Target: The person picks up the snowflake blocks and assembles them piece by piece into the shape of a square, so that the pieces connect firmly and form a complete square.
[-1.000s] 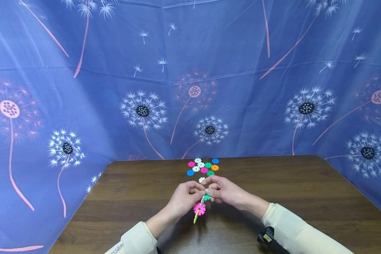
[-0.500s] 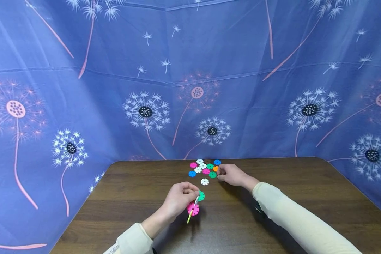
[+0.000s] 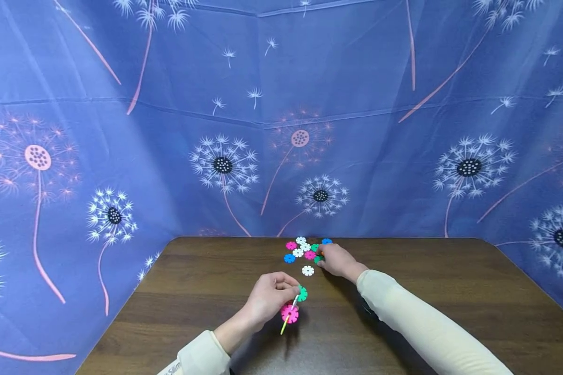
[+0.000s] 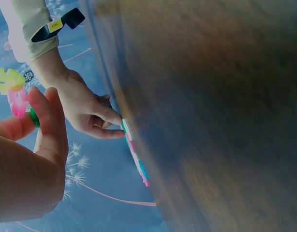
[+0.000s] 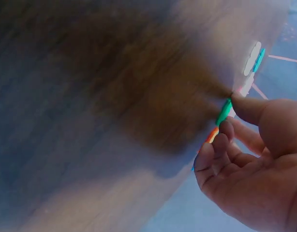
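Note:
My left hand [image 3: 270, 296] pinches a short chain of slotted plastic snowflake discs above the table. The chain has a green disc [image 3: 302, 294] at the top, a white one seen edge-on, a pink disc [image 3: 290, 314] and a yellow disc [image 3: 284, 326] at the lower end. In the left wrist view, the yellow disc [image 4: 12, 80] and pink disc stick out beyond the fingertips. Farther forward, my right hand [image 3: 339, 260] has thumb and finger on opposite edges of a loose green disc [image 5: 224, 111] lying flat. That hand partly covers the orange disc [image 5: 212, 135] beside it.
Several loose discs lie at the table's back edge, among them a blue disc [image 3: 289, 258], a pink disc [image 3: 310, 255] and a white disc [image 3: 297, 253]. A separate white disc [image 3: 307, 271] lies nearer. Behind the brown table [image 3: 192, 291] hangs a blue dandelion-print cloth [image 3: 380, 172].
My right hand has left the chain and reached forward to the loose discs, then moved left onto a green one. The left hand keeps the chain in nearly the same place.

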A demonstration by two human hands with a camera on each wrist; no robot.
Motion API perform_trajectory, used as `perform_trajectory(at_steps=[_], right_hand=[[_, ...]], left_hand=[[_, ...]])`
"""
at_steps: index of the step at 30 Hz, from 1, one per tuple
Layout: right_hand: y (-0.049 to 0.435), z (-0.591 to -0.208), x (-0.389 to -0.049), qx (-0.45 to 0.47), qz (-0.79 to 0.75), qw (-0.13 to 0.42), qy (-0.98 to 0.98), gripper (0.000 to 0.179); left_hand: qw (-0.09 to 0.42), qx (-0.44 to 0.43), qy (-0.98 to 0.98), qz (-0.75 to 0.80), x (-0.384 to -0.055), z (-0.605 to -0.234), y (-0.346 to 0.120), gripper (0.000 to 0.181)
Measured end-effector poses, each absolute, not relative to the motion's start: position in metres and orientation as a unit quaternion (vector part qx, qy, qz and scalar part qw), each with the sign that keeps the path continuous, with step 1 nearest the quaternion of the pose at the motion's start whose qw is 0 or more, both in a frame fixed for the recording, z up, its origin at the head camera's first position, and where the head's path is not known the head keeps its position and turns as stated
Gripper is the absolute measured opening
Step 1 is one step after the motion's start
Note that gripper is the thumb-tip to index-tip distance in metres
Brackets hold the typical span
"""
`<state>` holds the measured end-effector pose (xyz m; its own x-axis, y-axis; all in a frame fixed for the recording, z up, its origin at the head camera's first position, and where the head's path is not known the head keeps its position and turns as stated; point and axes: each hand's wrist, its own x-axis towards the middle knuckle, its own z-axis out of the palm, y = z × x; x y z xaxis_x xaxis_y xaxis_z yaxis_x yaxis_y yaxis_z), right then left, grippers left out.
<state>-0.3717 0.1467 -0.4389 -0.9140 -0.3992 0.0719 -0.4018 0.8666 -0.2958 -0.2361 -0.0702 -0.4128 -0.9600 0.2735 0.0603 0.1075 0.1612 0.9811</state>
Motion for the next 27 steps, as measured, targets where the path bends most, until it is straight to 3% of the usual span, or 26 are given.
perform_trajectory(at_steps=[8,14,20,27], right_hand=[[0.156,-0.442,-0.368,0.221,0.162,0.016,-0.962,0.018],[0.168,-0.444,-0.365,0.257,0.188,0.023,-0.948,0.023],[0.175,-0.446,-0.350,0.232,0.282,-0.014,-0.931,0.025],[0.179,-0.437,-0.314,0.219,0.424,-0.063,-0.876,0.009]], left_hand=[[0.067,0.121,0.759,0.636,-0.236,-0.412,-0.071,0.013],[0.065,0.122,0.757,0.639,-0.234,-0.412,-0.071,0.013],[0.060,0.120,0.762,0.633,-0.233,-0.412,-0.071,0.012],[0.063,0.124,0.761,0.633,-0.234,-0.409,-0.071,0.013]])
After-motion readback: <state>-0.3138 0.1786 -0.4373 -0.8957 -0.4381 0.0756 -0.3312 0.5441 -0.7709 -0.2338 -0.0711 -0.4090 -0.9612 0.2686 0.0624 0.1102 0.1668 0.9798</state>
